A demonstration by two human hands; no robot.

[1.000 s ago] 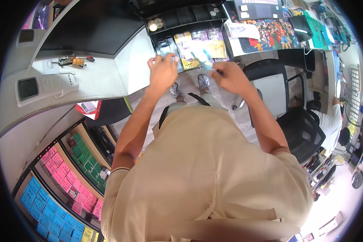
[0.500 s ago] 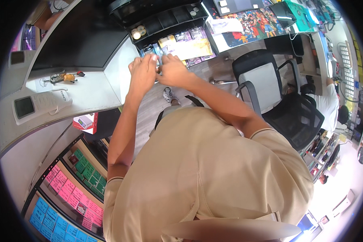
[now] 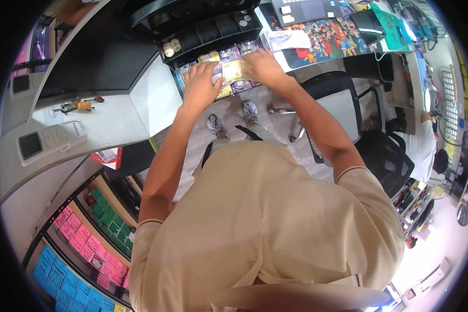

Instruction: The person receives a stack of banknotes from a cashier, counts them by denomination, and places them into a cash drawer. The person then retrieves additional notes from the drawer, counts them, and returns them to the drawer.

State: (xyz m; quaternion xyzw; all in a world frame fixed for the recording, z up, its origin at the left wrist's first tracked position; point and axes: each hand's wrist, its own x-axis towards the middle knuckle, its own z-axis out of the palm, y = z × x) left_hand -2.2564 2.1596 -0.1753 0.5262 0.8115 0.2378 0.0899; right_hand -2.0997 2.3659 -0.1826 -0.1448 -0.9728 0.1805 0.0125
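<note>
Over the open cash drawer, a yellow banknote lies between my two hands. My right hand grips its right end, the fingers pointing toward the drawer. Near the note's left end is my left hand, thumb spread away from the fingers, above the left compartments. Purple banknotes sit in the compartments behind and beside the held note. Behind them, the black coin tray has gold-coloured coins at its left and silver coins at its right. My hands cover part of the drawer.
Left of the drawer stand a dark monitor and a white handheld device. A white-topped stack lies on the colourful mat to the right. An office chair is close on the right. Another person sits farther right.
My hands have moved apart, the right one to the right. The yellow note that lay across the drawer is now in my right hand. Both shoes have come into view.
</note>
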